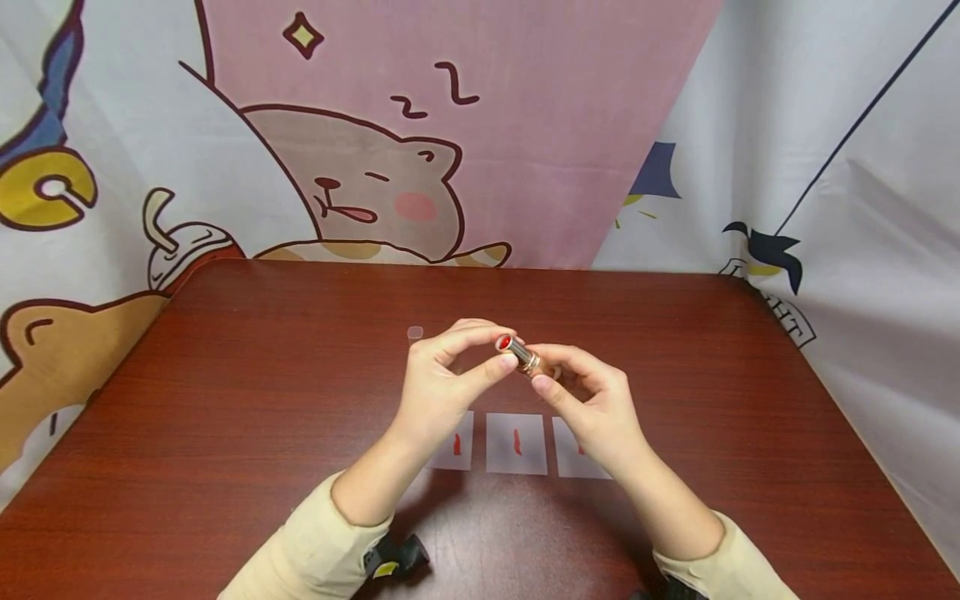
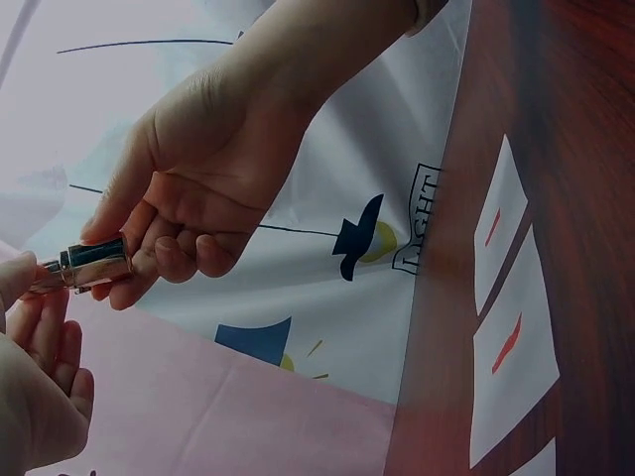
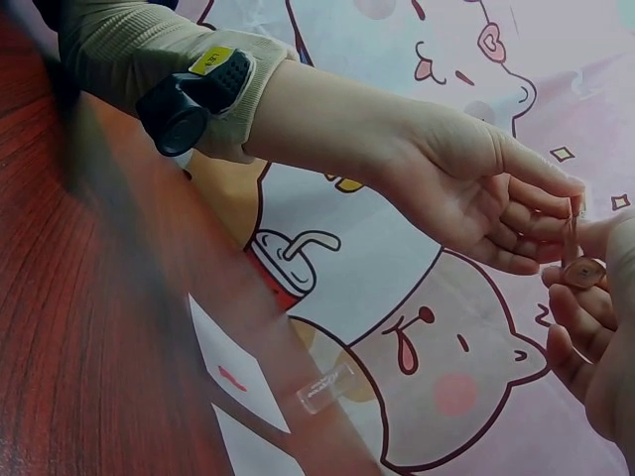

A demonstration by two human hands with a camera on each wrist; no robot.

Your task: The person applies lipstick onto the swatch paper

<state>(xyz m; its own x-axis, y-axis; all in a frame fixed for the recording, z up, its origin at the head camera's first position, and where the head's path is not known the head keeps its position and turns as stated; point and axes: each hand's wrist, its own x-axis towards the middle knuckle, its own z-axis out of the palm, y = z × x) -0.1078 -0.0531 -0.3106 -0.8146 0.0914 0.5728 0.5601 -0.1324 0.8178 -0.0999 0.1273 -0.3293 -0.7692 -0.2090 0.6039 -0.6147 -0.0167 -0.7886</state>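
A lipstick (image 1: 528,361) with a shiny metal tube and a red tip is held up above the table, tilted, between both hands. My left hand (image 1: 438,375) pinches the tube near its red end with thumb and fingers. The base is gripped by my right hand (image 1: 603,408), thumb in front; in the left wrist view the right hand (image 2: 213,169) holds the gold base (image 2: 101,263). Below the hands lie three white paper pieces, among them the middle paper (image 1: 498,458), each bearing a red stroke.
A clear plastic cap (image 3: 325,388) lies on the brown wooden table (image 1: 225,417) beyond the left hand. Behind the table hangs a cartoon-printed cloth (image 1: 562,125). A black wrist camera (image 1: 397,557) sits at the left sleeve.
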